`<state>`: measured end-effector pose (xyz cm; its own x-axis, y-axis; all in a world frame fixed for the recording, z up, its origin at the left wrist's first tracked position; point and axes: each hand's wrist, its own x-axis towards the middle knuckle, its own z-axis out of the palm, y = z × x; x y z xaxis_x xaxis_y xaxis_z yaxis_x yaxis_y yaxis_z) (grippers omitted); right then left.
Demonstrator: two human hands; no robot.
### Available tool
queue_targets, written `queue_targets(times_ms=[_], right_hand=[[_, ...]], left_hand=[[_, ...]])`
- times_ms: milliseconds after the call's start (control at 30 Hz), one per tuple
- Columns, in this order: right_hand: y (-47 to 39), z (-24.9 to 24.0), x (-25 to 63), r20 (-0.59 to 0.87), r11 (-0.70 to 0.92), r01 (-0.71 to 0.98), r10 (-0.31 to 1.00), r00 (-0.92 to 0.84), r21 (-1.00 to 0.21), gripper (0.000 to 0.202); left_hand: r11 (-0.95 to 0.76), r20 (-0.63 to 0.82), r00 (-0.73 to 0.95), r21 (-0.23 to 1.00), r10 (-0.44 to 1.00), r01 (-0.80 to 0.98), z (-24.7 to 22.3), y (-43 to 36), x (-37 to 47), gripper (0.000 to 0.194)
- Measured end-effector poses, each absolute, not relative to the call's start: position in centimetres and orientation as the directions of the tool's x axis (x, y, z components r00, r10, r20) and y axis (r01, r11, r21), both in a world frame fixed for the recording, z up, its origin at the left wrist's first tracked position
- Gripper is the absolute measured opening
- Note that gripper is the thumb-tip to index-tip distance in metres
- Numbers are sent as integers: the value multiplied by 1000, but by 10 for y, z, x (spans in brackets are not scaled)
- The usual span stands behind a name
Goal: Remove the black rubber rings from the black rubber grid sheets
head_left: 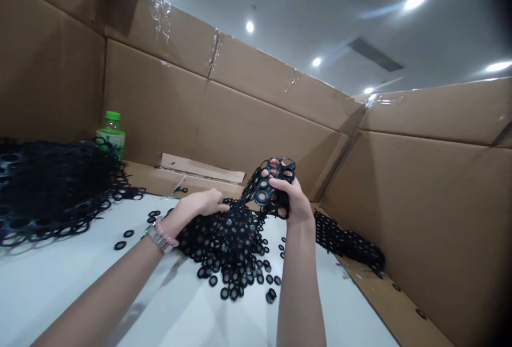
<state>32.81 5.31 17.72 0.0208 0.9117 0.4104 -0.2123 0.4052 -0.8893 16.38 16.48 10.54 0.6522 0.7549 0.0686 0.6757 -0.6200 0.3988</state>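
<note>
My right hand (296, 197) is raised and closed around a black perforated rubber sheet (262, 196) with round holes. A few ring pieces sit in some of the holes, and fingertips show through others. The sheet's tail hangs down to the left onto a heap of small black rings (228, 240) on the white table. Close above the heap's left side, my left hand (208, 202) has its fingers curled together; what they grip, if anything, is hidden. A bracelet and a pink band circle the left wrist.
A large tangle of black perforated sheets (52, 187) lies at left, before a green-capped bottle (112, 136). More perforated sheets (348, 243) lie along the right edge. Loose rings (120, 245) dot the white table (180, 315). Tall cardboard walls (256, 117) surround it.
</note>
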Motion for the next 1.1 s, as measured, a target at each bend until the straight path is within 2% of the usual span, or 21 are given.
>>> queue_targets(times_ms=[67,133,200,300,433,600,700,767,800,900,1000,1100], right_hand=[[54,178,329,392,389,-185,920,22,-902,46],[55,178,327,389,387,-140,921,15,-911,45],[56,178,324,405,403,-107,914,-3,-909,43],[55,178,319,438,432,-118,899,-28,-894,39],[55,177,316,453,442,-175,891,-30,-880,37],[58,177,315,455,456,-153,890,42,-877,37],[53,182,325,500,528,-185,848,177,-829,27],[46,187,339,530,596,-263,799,282,-759,18],[44,190,345,545,628,-312,776,317,-713,15],[40,195,358,559,664,-407,748,358,-628,14],[43,196,354,517,617,-409,786,338,-672,14],[46,197,344,457,546,-360,835,305,-757,11]], left_hand=[[-673,290,616,447,732,589,127,148,162,41],[-749,576,478,503,663,431,147,126,161,47],[-790,633,477,537,609,296,162,104,162,46],[-789,569,599,586,563,184,171,87,164,41],[-751,543,651,658,530,63,167,88,169,34],[-701,554,542,707,632,95,162,97,173,28],[-675,574,461,734,676,76,162,111,163,27],[-677,579,398,716,712,170,160,126,154,26],[-676,565,385,681,729,281,156,134,150,26],[-604,425,432,494,795,625,132,155,148,26],[-536,288,453,423,844,731,102,168,161,24],[-528,251,464,422,849,737,93,167,171,25]])
